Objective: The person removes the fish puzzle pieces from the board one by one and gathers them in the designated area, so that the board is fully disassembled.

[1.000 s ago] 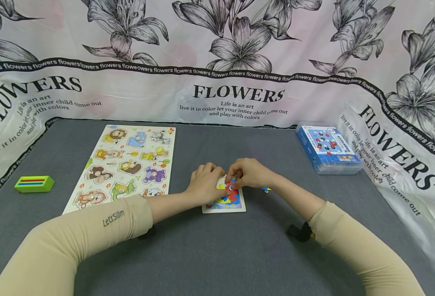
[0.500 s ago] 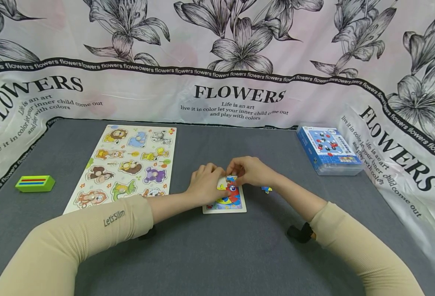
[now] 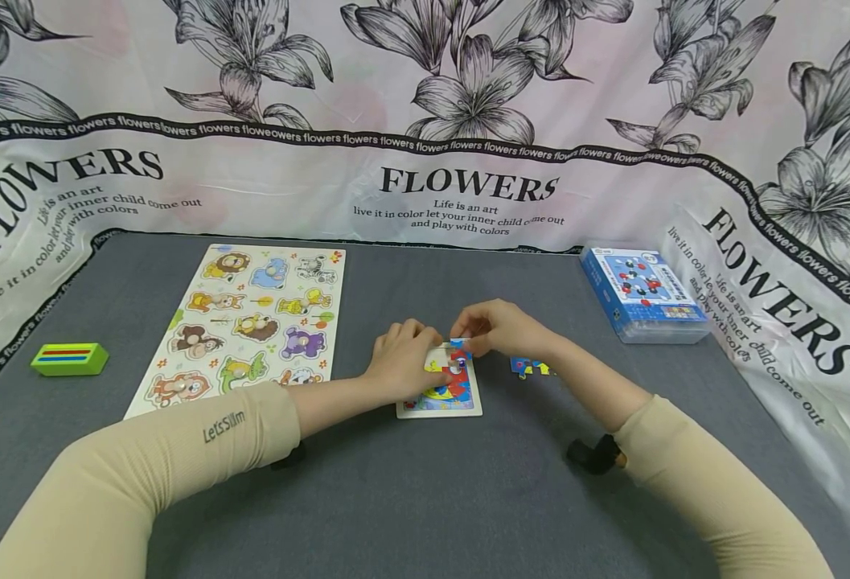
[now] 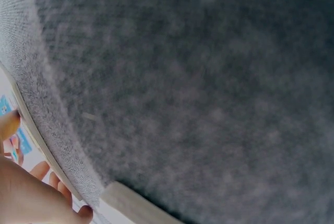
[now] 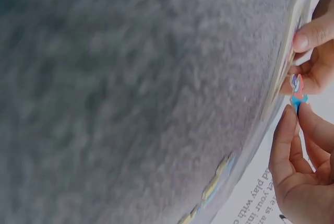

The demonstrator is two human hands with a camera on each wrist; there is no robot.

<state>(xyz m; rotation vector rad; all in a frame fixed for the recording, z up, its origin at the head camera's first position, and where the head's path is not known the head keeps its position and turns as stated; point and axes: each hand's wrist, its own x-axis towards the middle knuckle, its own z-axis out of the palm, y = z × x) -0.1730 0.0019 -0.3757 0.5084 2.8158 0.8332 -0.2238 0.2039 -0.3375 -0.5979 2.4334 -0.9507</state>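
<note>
A small jigsaw puzzle board [image 3: 439, 412] with a pale rim and a bright red, yellow and blue picture lies in the middle of the grey table. My left hand [image 3: 403, 362] holds the board at its left side, the thumb lying across the picture. At the far right corner my right hand [image 3: 500, 328] pinches a puzzle piece [image 5: 297, 96], blue and red, between thumb and fingertips. The right wrist view has that piece tilted up, close to the left hand's fingers. Loose puzzle pieces [image 3: 522, 367] lie right of the board, partly behind the right forearm.
A large animal puzzle board [image 3: 265, 301] lies at the left. Beyond it sits a green block with coloured stripes [image 3: 70, 360]. A blue-and-white box [image 3: 642, 293] stands at the back right, before a flower-printed cloth [image 3: 461, 193].
My right hand has shifted away and slightly right, bringing the pinched piece toward the board's far right corner. More of the loose pieces shows. The left hand stays put.
</note>
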